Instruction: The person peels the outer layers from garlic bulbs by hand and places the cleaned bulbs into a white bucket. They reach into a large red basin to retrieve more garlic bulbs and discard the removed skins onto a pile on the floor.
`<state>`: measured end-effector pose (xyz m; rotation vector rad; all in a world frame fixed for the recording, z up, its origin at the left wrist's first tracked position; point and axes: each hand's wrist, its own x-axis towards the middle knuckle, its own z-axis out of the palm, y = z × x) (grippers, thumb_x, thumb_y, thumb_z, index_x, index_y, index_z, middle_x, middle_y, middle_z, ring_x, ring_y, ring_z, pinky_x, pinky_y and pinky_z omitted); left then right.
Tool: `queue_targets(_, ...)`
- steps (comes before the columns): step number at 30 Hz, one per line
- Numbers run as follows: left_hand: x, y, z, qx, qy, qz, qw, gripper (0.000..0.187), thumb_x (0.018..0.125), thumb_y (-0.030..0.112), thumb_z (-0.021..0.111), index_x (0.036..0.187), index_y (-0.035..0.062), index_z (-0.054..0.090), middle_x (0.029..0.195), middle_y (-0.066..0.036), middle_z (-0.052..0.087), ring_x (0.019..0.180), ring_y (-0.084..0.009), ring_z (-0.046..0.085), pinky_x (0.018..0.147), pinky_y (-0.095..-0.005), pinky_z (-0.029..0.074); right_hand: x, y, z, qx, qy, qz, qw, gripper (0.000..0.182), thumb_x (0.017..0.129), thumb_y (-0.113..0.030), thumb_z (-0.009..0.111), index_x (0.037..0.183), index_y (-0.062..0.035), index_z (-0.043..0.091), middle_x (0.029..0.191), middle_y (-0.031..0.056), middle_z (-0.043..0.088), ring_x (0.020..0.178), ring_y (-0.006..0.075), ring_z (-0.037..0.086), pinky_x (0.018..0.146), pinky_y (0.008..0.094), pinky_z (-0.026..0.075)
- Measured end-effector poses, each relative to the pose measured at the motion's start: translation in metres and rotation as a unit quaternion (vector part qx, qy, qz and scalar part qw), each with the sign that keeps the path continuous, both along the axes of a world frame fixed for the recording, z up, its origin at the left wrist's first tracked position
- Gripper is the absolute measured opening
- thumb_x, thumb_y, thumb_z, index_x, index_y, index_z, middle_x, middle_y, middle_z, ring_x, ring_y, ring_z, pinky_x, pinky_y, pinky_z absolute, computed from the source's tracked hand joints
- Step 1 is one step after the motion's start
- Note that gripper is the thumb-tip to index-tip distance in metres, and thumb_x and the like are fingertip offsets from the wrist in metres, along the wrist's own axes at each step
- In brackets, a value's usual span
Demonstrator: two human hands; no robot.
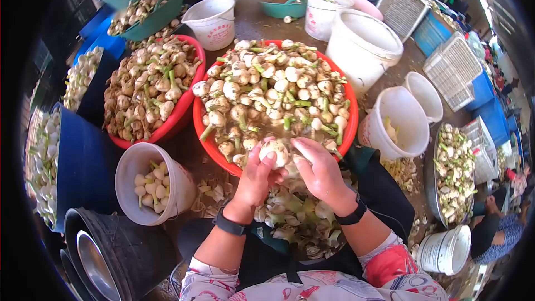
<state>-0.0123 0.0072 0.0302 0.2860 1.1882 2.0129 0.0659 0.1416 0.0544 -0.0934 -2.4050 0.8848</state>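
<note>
Your left hand [257, 177] and right hand [317, 171] both pinch one bulb [276, 151] (white, partly peeled) over the red basin [202, 128], peelings [295, 220] below.

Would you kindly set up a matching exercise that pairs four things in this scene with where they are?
Things:
1. garlic bulb
2. red basin
3. white bucket of peeled bulbs
4. green basin

Places:
A. at the far end, by another person's hands
B. between the left hand and right hand
C. on the ground to the person's left
D. directly in front of the hands, heaped with unpeeled bulbs

Pairs: 1-B, 2-D, 3-C, 4-A
</note>
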Motion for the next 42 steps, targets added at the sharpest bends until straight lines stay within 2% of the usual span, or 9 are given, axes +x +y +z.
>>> queue_targets(9,0.033,-0.005,0.006,-0.098,0.234,0.019,0.967,0.045,0.087,0.028,0.047,0.121,0.0041,0.032,0.087,-0.002,0.052,0.063,-0.0074,0.047,0.055,-0.0193,0.041,0.027,-0.012,0.021,-0.004,-0.113,-0.011,0.994,0.02,0.077,-0.01,0.052,0.092,0.0001,0.059,0.077,0.0179,0.058,0.072,0.0325,0.056,0.062,0.0369,0.045)
queue_targets(14,0.026,-0.009,0.012,-0.189,0.264,-0.024,0.946,0.036,0.087,0.013,0.046,0.118,-0.002,0.036,0.096,-0.008,0.053,0.08,-0.0123,0.05,0.07,-0.0233,0.043,0.025,-0.008,0.007,-0.035,-0.134,0.01,0.99,0.019,0.079,-0.016,0.052,0.091,-0.0044,0.06,0.076,0.0169,0.058,0.07,0.0338,0.056,0.058,0.0387,0.044)
queue_targets(16,0.025,-0.007,0.0,-0.18,0.421,0.003,0.889,0.041,0.087,0.019,0.046,0.121,-0.0014,0.034,0.105,-0.011,0.046,0.089,-0.0138,0.048,0.068,-0.0249,0.044,0.025,-0.004,-0.007,0.034,-0.112,0.033,0.993,0.013,0.078,-0.017,0.05,0.078,-0.0062,0.058,0.071,0.0154,0.057,0.067,0.0335,0.056,0.055,0.041,0.044)
queue_targets(19,0.021,-0.006,-0.027,-0.139,0.22,-0.052,0.964,0.045,0.088,0.024,0.045,0.122,-0.0022,0.032,0.103,-0.011,0.047,0.094,-0.016,0.046,0.069,-0.0249,0.044,0.018,-0.001,-0.035,0.042,-0.233,0.019,0.971,0.012,0.071,-0.015,0.05,0.071,-0.0051,0.056,0.065,0.0164,0.056,0.063,0.0346,0.056,0.053,0.0435,0.043)
queue_targets(31,0.034,0.014,-0.019,-0.27,0.513,-0.177,0.795,0.043,0.089,0.028,0.041,0.116,-0.0051,0.04,0.106,-0.022,0.051,0.091,-0.0312,0.051,0.077,-0.0371,0.04,0.053,0.003,-0.04,0.07,-0.209,-0.064,0.973,0.014,0.061,-0.015,0.054,0.053,-0.0045,0.058,0.059,0.0133,0.055,0.057,0.0286,0.054,0.05,0.0416,0.039)
queue_targets(35,0.03,0.01,-0.027,-0.234,0.352,-0.268,0.866,0.046,0.088,0.024,0.045,0.123,-0.0037,0.034,0.106,-0.016,0.051,0.095,-0.0235,0.05,0.076,-0.033,0.041,0.056,0.004,-0.058,0.099,-0.243,-0.074,0.962,0.011,0.058,-0.015,0.056,0.056,-0.0043,0.059,0.062,0.0108,0.056,0.063,0.0295,0.057,0.052,0.0426,0.044)
queue_targets(37,0.033,0.001,-0.015,-0.102,0.057,-0.208,0.971,0.042,0.088,0.022,0.045,0.124,0.0017,0.035,0.101,-0.012,0.052,0.08,-0.0191,0.051,0.065,-0.0286,0.044,0.059,0.025,-0.068,0.103,-0.256,-0.082,0.958,0.012,0.06,-0.016,0.057,0.059,-0.0042,0.06,0.063,0.0106,0.056,0.066,0.0293,0.058,0.053,0.0413,0.046)
queue_targets(40,0.01,-0.006,-0.011,0.013,-0.147,-0.276,0.95,0.034,0.087,0.027,0.046,0.113,0.0051,0.044,0.093,-0.006,0.051,0.075,-0.0149,0.048,0.065,-0.0287,0.045,0.078,0.048,-0.085,0.088,-0.386,-0.049,0.917,0.019,0.065,-0.017,0.058,0.08,-0.0053,0.057,0.066,0.0099,0.056,0.072,0.0273,0.059,0.054,0.0403,0.046)
queue_targets(42,0.005,-0.011,-0.019,-0.043,-0.002,-0.237,0.971,0.034,0.086,0.027,0.047,0.112,0.0046,0.044,0.09,-0.005,0.051,0.072,-0.0144,0.048,0.062,-0.0275,0.044,0.083,0.044,-0.072,0.028,-0.447,-0.029,0.894,0.031,0.07,-0.016,0.053,0.098,-0.0039,0.052,0.075,0.0127,0.056,0.078,0.0253,0.057,0.058,0.0415,0.044)
